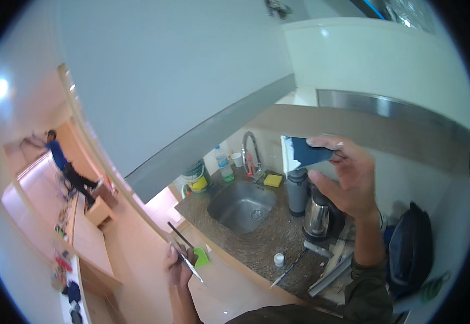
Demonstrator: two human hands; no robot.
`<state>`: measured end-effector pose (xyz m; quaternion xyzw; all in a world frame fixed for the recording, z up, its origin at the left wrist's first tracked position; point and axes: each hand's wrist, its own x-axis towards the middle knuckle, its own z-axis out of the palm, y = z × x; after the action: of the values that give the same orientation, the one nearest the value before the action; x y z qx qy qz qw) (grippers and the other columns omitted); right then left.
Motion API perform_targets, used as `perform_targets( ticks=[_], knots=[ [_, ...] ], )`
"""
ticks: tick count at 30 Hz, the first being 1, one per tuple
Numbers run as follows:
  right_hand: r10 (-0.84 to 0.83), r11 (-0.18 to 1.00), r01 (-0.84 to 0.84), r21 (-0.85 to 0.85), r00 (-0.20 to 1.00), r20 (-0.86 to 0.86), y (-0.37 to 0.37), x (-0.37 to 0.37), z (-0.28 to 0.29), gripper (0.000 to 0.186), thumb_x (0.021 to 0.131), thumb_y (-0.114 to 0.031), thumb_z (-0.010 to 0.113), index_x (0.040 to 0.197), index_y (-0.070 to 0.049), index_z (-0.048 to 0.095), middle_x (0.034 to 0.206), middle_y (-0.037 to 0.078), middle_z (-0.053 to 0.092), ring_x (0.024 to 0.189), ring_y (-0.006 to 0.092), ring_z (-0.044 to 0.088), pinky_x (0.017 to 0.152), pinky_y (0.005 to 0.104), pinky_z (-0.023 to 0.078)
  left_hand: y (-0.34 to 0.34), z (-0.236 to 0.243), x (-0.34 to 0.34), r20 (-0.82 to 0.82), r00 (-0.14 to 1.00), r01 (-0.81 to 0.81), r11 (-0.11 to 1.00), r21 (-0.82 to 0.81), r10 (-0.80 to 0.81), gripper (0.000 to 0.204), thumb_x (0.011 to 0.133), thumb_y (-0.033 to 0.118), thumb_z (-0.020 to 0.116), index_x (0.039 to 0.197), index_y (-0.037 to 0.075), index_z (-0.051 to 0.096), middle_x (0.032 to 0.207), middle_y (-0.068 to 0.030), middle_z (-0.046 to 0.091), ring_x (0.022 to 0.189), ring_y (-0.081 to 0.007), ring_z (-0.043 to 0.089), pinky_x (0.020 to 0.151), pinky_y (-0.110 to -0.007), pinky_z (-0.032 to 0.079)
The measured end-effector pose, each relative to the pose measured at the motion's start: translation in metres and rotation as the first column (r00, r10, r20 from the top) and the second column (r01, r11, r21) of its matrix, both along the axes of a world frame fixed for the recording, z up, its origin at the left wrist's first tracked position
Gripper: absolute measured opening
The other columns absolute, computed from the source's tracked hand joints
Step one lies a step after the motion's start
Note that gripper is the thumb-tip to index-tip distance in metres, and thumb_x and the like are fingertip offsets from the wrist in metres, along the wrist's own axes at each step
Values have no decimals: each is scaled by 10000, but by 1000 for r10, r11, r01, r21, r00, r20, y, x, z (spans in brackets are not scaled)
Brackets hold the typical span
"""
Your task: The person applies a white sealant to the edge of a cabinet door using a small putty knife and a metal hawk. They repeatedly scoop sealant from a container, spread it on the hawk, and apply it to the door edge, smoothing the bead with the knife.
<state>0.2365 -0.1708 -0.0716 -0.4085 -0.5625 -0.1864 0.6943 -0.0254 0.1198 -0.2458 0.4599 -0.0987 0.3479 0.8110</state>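
In my raised right hand (354, 175) is a dark blue flat filler spreader (308, 153), pinched between thumb and fingers. White paste coats its left edge. Lower down, my left hand (178, 264) is closed round a thin pale blade-like tool (194, 269), probably a putty knife, seen nearly edge-on with its tip toward the lower right. Above both hands hangs a large pale cabinet panel (175, 75) with a grey strip (208, 127) along its lower edge. Neither tool touches it.
Below is a stone counter (240, 251) with a steel sink (240, 208), faucet (252, 148), yellow sponge (273, 180), grey tumbler (297, 194), kettle (317, 213), small white jar (279, 260) and thin brush (289, 268). A dark bag (410, 248) hangs right. Another person (65, 162) stands far left.
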Motion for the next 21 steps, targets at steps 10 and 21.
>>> perform_targets(
  ticks=[10,21],
  knots=[
    [-202,950,312,16,574,794,16,-33,119,331,644,167,694,937,14,667,842,122,643,778,243,644,682,328,495,-52,92,78,623,779,144,988,-64,-73,288,977,403,548,754,222,571,1504,-25,440,1381,-292,385,1086,-524,348],
    [28,993,76,-85,559,828,74,-72,158,292,772,136,668,1035,26,600,942,122,660,855,200,661,807,304,531,-77,151,99,662,749,116,987,-115,-11,348,909,481,608,698,215,530,1551,-71,375,1390,-335,357,1135,-562,280]
  ],
)
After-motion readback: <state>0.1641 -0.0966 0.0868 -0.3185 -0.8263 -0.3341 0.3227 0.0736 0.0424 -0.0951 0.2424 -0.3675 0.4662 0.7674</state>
